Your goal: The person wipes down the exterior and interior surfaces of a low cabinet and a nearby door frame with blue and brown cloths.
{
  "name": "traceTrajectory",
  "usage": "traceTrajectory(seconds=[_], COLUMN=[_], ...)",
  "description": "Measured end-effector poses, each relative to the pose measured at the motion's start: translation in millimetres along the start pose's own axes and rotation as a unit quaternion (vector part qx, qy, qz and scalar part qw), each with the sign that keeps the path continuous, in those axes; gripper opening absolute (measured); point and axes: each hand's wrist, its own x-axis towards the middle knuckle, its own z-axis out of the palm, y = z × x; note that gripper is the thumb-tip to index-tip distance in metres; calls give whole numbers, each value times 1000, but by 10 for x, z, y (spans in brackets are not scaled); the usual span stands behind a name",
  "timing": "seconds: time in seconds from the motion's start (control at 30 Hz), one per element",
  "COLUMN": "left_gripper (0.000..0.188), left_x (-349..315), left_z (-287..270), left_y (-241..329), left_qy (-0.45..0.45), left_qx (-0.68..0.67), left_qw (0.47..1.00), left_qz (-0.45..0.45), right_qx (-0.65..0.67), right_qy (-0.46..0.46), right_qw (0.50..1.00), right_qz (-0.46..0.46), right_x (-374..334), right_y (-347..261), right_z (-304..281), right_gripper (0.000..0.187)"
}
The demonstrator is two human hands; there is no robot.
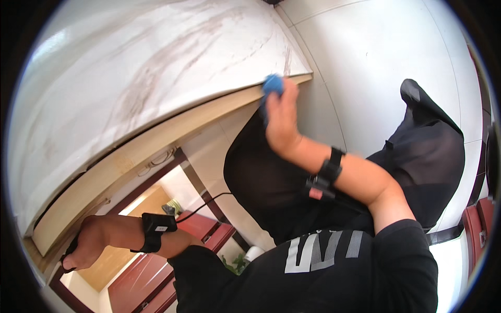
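Note:
My right hand (282, 121) is raised at the middle of the view, blurred by motion. Its fingers are closed around a bunched blue cloth (273, 85), held against the wooden front edge (229, 107) of a white, brown-veined marble-look top (172, 68). At the lower left, my left hand (88, 245) bends down beside the near end of that edge. Its fingers look curled, with a thin black piece (67, 256) showing along them; what it is I cannot make out.
Pale floor tiles (376, 57) spread out at the upper right. My black-trousered legs (417, 151) are close to the wooden edge. Under it, thin wires (159, 157) hang. Dark red cabinets (135, 284) and a green plant (237, 263) show below. A black cable (203, 204) runs from my left wrist device (158, 224).

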Motion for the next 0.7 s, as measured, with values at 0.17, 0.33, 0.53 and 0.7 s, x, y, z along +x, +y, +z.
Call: traceTrajectory(seconds=[0.17,0.33,0.53,0.7], left_gripper=[41,50,50,31], left_x=[0,-71,-58,-4], left_z=[-27,42,203,21], left_y=[100,220,552,311], left_qy=[11,5,4,-49], left_qx=[41,136,149,158], left_qw=[999,990,971,985], left_qz=[-29,-40,-189,-39], right_qx=[29,-81,-103,-14], right_qy=[-90,-90,-74,-109], right_qw=[977,958,973,940], right_qz=[-190,-260,-195,-323], right_x=[113,147,146,279], right_y=[-528,215,496,-1024], right_z=[-1,-86,-170,309], right_gripper=[37,46,45,48])
